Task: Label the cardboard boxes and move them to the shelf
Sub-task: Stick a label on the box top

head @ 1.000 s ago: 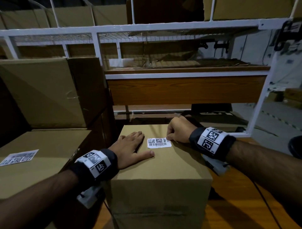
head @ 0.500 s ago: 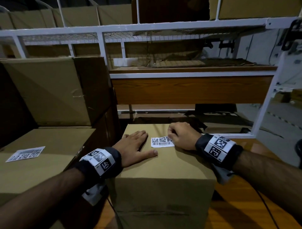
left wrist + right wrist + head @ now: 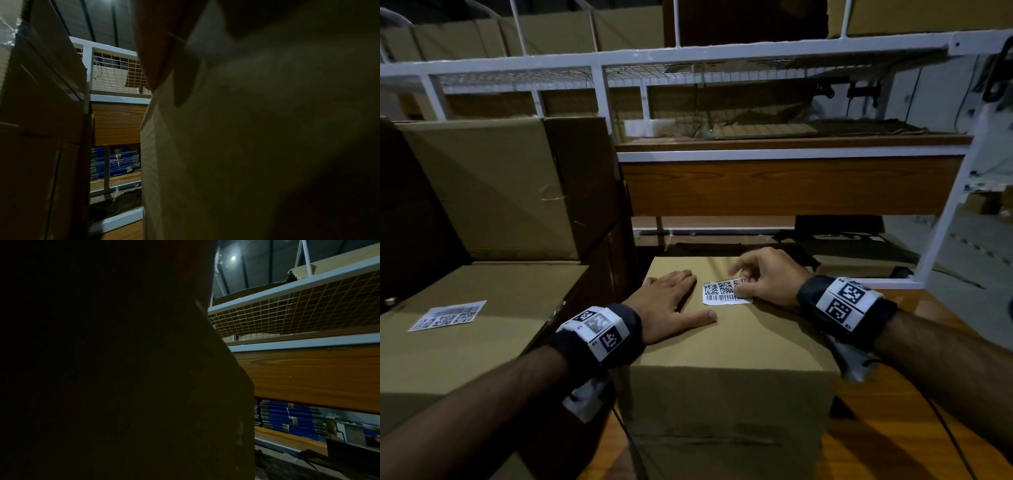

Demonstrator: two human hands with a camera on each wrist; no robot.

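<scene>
A small cardboard box [image 3: 726,346] stands in front of me on the wooden floor. On its top lies a white barcode label [image 3: 722,294]. My left hand [image 3: 671,301] lies flat on the box top just left of the label, fingers straight, thumb spread out. My right hand [image 3: 743,281] pinches the label's right end between thumb and fingers, and that end looks lifted off the cardboard. Both wrist views are dark; the box side [image 3: 246,138] fills the left one and the box side [image 3: 164,386] fills most of the right one.
To the left is a wide low box [image 3: 465,342] with its own label [image 3: 448,315], and a big box [image 3: 500,185] is stacked behind it. The white metal shelf [image 3: 791,156] with a wooden front board and a wire mesh level stands straight ahead.
My right hand has gone from a fist pressing the label's right edge to fingers pinching that end and lifting it. The left hand stays flat on the box.
</scene>
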